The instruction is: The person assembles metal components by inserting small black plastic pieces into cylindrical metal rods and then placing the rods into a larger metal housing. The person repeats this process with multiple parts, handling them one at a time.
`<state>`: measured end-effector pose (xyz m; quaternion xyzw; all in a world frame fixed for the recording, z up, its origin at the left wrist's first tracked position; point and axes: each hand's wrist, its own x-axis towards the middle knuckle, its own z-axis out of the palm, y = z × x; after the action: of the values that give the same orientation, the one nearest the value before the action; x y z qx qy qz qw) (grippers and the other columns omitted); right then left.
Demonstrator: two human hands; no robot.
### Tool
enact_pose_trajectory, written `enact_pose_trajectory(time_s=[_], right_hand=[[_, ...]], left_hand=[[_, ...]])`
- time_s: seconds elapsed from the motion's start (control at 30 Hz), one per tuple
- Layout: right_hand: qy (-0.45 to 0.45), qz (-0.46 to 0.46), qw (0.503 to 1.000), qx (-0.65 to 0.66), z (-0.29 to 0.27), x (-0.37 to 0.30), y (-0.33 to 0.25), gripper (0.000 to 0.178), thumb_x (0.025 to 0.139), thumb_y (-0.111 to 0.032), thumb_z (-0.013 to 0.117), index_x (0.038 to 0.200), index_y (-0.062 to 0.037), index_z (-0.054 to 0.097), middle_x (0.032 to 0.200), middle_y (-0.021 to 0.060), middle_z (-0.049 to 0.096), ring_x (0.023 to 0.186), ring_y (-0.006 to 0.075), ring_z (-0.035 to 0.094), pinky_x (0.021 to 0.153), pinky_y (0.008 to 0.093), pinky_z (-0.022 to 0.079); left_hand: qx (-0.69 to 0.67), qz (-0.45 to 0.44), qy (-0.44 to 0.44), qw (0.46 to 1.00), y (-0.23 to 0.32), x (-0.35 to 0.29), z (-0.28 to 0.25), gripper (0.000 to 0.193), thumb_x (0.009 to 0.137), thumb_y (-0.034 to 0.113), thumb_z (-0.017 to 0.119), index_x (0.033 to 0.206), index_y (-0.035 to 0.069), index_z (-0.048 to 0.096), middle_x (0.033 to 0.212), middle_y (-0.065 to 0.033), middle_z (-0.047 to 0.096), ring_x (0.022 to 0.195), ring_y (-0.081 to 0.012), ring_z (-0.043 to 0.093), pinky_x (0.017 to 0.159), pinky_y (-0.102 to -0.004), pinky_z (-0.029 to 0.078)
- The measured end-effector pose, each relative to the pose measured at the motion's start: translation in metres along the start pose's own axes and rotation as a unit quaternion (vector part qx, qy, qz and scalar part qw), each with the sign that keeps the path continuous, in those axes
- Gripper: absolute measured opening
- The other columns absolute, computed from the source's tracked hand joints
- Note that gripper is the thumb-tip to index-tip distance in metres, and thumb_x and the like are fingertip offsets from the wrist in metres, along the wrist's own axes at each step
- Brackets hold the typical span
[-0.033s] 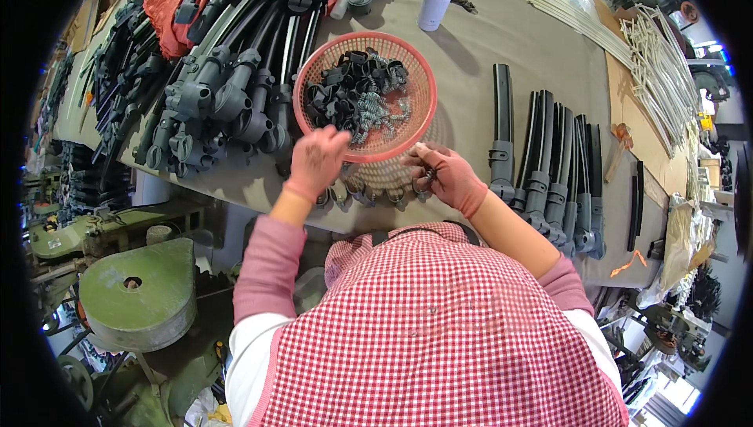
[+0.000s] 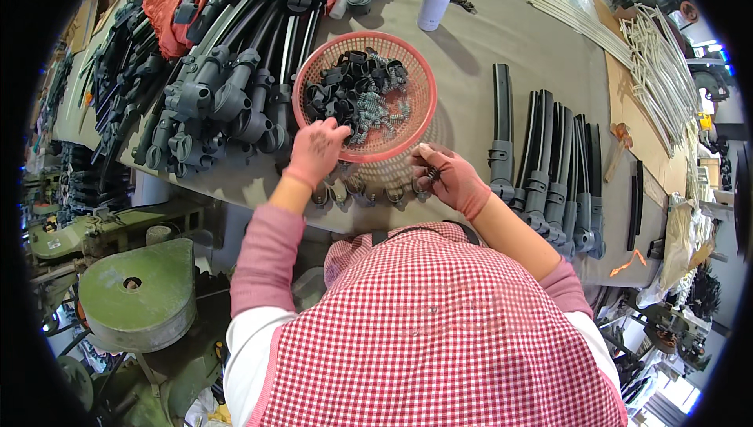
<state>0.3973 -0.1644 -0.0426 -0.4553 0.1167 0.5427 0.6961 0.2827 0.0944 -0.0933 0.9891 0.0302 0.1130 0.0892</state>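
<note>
A pink plastic basket (image 2: 430, 105) holds black plastic clips (image 2: 323, 98) and small silvery springs (image 2: 375, 111). My left hand (image 2: 316, 151), in a worn pinkish glove, reaches over the basket's near-left rim, its fingers curled together at the edge of the clips. Whatever those fingertips hold, if anything, is hidden. To the right of the basket, my right hand (image 2: 449, 178), gloved too, pinches a small dark coil spring (image 2: 432, 173) between thumb and fingers. Several rounded tube ends (image 2: 355, 185) lie along the table edge between my hands.
Grey-black tubes with joints (image 2: 235, 90) are heaped at the left. More tubes (image 2: 540, 184) stand in a row at the right. A spray can (image 2: 434, 6) and red-handled pliers (image 2: 463, 2) sit beyond the basket; a hammer (image 2: 620, 145) lies far right. A green machine (image 2: 137, 286) is lower left.
My left hand has shifted slightly left and upward, its fingers now more over the basket's rim. My right hand stays nearly in place with the spring.
</note>
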Motion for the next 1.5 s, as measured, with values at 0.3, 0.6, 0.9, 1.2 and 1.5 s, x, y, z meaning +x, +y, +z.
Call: enact_pose_trajectory(time_s=[0.3, 0.6, 0.9, 1.2, 1.5], right_hand=[[0.022, -0.028, 0.998, -0.051, -0.019, -0.069, -0.009, 0.034, 0.104, -0.025, 0.052, 0.129, -0.0028, 0.056, 0.085, -0.0007, 0.054, 0.064, 0.0072, 0.045, 0.058, 0.0196, 0.037], [-0.06, -0.056, 0.996, -0.022, -0.005, -0.086, -0.015, 0.021, 0.099, -0.021, 0.062, 0.111, -0.0041, 0.063, 0.086, 0.0, 0.063, 0.073, 0.0042, 0.057, 0.061, 0.017, 0.046], [-0.132, -0.044, 0.981, -0.136, 0.028, -0.103, -0.02, 0.023, 0.095, -0.026, 0.069, 0.1, -0.0037, 0.067, 0.082, -0.0017, 0.063, 0.064, 0.0033, 0.053, 0.052, 0.0168, 0.038], [-0.187, -0.017, 0.965, -0.184, 0.024, -0.125, -0.026, 0.025, 0.092, -0.027, 0.071, 0.091, -0.0029, 0.066, 0.078, 0.0007, 0.062, 0.062, 0.0061, 0.051, 0.053, 0.0198, 0.037], [-0.161, -0.149, 0.949, -0.228, 0.023, -0.14, -0.032, 0.021, 0.085, -0.02, 0.078, 0.091, -0.0019, 0.069, 0.078, -0.0002, 0.062, 0.065, 0.0049, 0.052, 0.056, 0.0201, 0.039]], left_hand=[[0.219, 0.066, -0.443, 0.867, -0.015, 0.076, 0.043, 0.027, 0.091, 0.015, 0.056, 0.108, 0.013, 0.076, 0.114, -0.0072, 0.073, 0.107, -0.0267, 0.069, 0.083, -0.0402, 0.057], [-0.752, -0.277, -0.101, 0.589, 0.014, 0.04, -0.007, 0.01, 0.103, 0.016, 0.053, 0.109, 0.01, 0.056, 0.095, -0.0045, 0.058, 0.085, -0.0218, 0.066, 0.077, -0.0357, 0.057], [-0.833, -0.206, -0.078, 0.508, 0.134, -0.006, -0.101, 0.028, 0.097, 0.016, 0.064, 0.12, 0.0, 0.061, 0.093, -0.0047, 0.065, 0.079, -0.0098, 0.062, 0.067, -0.0214, 0.051], [-0.775, -0.197, -0.081, 0.595, 0.156, -0.017, -0.133, 0.019, 0.092, 0.004, 0.067, 0.109, -0.001, 0.065, 0.093, -0.0067, 0.068, 0.079, -0.0122, 0.067, 0.065, -0.025, 0.053], [-0.8, -0.203, 0.021, 0.564, 0.178, -0.019, -0.134, 0.017, 0.088, 0.001, 0.071, 0.104, 0.0, 0.066, 0.093, -0.0101, 0.07, 0.074, -0.0161, 0.068, 0.062, -0.0258, 0.055]])
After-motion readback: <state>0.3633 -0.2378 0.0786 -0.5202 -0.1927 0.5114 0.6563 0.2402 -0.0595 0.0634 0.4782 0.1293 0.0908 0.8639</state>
